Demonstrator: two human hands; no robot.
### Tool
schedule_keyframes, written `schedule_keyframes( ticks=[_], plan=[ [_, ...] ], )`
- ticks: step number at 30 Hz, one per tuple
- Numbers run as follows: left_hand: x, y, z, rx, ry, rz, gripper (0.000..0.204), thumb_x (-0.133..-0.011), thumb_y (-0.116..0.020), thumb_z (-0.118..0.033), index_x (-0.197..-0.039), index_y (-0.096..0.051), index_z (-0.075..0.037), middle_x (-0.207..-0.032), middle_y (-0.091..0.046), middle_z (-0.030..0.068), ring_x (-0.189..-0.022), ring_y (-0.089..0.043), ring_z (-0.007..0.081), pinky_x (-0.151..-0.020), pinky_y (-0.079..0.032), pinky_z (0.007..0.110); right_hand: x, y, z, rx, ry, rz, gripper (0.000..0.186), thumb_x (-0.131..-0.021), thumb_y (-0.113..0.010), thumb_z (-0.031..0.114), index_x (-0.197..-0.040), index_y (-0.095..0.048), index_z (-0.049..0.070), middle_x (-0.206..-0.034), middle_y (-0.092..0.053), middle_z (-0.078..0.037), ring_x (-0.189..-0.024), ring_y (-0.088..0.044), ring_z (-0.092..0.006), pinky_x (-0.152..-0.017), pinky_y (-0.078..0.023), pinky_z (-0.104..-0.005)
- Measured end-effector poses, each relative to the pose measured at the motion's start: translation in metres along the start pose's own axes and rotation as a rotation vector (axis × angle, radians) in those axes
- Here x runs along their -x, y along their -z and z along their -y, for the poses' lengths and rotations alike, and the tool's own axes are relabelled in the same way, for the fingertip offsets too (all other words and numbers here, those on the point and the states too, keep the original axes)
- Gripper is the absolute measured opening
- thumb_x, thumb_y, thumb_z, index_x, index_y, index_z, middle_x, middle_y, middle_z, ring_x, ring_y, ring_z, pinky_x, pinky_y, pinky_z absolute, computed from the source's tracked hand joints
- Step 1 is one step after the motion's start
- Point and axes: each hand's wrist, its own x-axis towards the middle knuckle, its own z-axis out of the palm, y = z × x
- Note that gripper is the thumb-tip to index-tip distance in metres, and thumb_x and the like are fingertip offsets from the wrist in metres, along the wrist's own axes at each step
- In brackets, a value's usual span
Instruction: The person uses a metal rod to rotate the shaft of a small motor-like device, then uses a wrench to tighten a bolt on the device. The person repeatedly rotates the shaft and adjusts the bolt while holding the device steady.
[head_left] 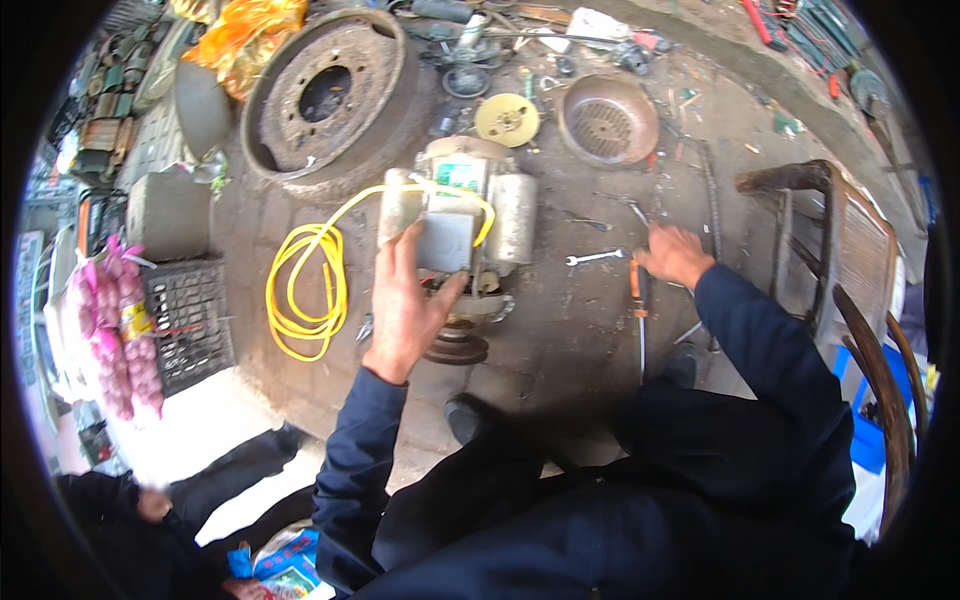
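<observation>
An electric motor [463, 155] with two pale cylinders at its sides stands upright on the ground in front of me. My left hand [402, 305] has its fingers stretched and thumb spread, against the left and lower edges of the motor's grey box [446, 242]. Below the thumb sits a dark stepped pulley [457, 343]. Yellow cable [330, 275] runs from the motor into a loose coil on the left. My right hand [677, 256] reaches down with bunched fingers by the orange handle of a screwdriver [637, 285]; what the fingertips grip is hidden. A wrench [594, 257] lies left of that hand.
A large wheel rim [262, 110], a yellow disc [507, 120] and a round slotted metal pan [608, 120] lie beyond the motor. A wooden chair [845, 215] stands right. Black crates [190, 325] and pink net bags [112, 340] are left; another person [110, 530] is lower left.
</observation>
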Motion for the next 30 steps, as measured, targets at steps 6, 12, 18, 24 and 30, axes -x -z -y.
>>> schedule_keyframes(
  ticks=[6,12,18,24,30],
  plan=[
    [0.0,-0.004,0.005,0.008,-0.02,-0.004,0.082,-0.077,-0.086,-0.014,-0.146,-0.045,0.001,-0.137,-0.052,0.0227,-0.123,-0.053,0.0412,-0.102,-0.049,0.045,0.007,-0.043,-0.003,-0.068,-0.115,0.002,0.064,-0.087,-0.069,0.041,-0.124,-0.054,-0.008,-0.106,-0.072,-0.03,-0.102,-0.07,-0.0462,-0.091,-0.055,-0.0507],
    [0.003,-0.004,0.005,-0.033,-0.057,-0.051,0.082,-0.075,-0.086,-0.008,-0.146,-0.046,0.0,-0.137,-0.052,0.0214,-0.12,-0.055,0.0366,-0.091,-0.06,0.038,0.003,-0.049,0.001,-0.101,-0.023,0.039,0.059,-0.088,-0.064,0.033,-0.124,-0.049,-0.011,-0.103,-0.071,-0.033,-0.099,-0.069,-0.0494,-0.089,-0.055,-0.0529],
    [0.017,-0.007,0.017,0.154,-0.047,-0.181,0.064,-0.077,-0.082,-0.002,-0.136,-0.056,-0.001,-0.132,-0.06,0.0201,-0.123,-0.058,0.0355,-0.1,-0.051,0.041,0.024,0.018,0.0,0.0,-0.109,0.066,0.05,-0.091,-0.054,0.04,-0.112,-0.066,-0.004,-0.108,-0.071,-0.03,-0.108,-0.067,-0.046,-0.096,-0.051,-0.0517],
    [0.046,-0.006,-0.01,0.568,0.095,-0.219,0.011,-0.09,-0.074,-0.007,-0.099,-0.074,-0.001,-0.088,-0.071,0.0131,-0.08,-0.068,0.0302,-0.077,-0.054,0.038,0.086,0.172,0.052,-0.284,0.125,-0.488,0.032,-0.095,-0.051,0.029,-0.099,-0.063,0.0,-0.084,-0.067,-0.023,-0.081,-0.068,-0.0347,-0.074,-0.052,-0.0441],
    [0.067,-0.025,-0.046,0.674,-0.159,0.108,0.03,-0.104,-0.062,-0.027,-0.121,-0.064,-0.002,-0.09,-0.066,0.014,-0.077,-0.065,0.0286,-0.072,-0.053,0.037,0.11,0.218,0.155,-0.346,0.747,-0.479,0.025,-0.1,-0.049,0.022,-0.098,-0.062,0.001,-0.08,-0.064,-0.004,-0.074,-0.057,-0.0125,-0.067,-0.046,-0.0301]
  ],
)
